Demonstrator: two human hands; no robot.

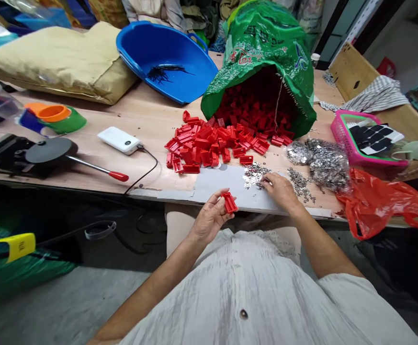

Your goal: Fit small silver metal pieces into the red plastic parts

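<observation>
My left hand (212,215) grips a small red plastic casing (230,203) just off the table's front edge, its hollow side facing up. Over a pile of small shiny metal pieces (254,175), my right hand (280,190) reaches down with thumb and fingertips drawn together; whatever lies between them is too small to make out. That pile rests on a grey sheet (216,184). Further right is a second heap of little metal parts (298,184). Many more red casings (201,143) spill from the mouth of a green sack (262,52).
A blue basin (165,48) with thin black strips stands behind, beside a brown paper sack (58,62). A white power bank (118,140) with a cable and a red-tipped lever (117,176) are left. Bagged metal parts (327,165), a pink basket (341,134) and red plastic bag (384,201) lie right.
</observation>
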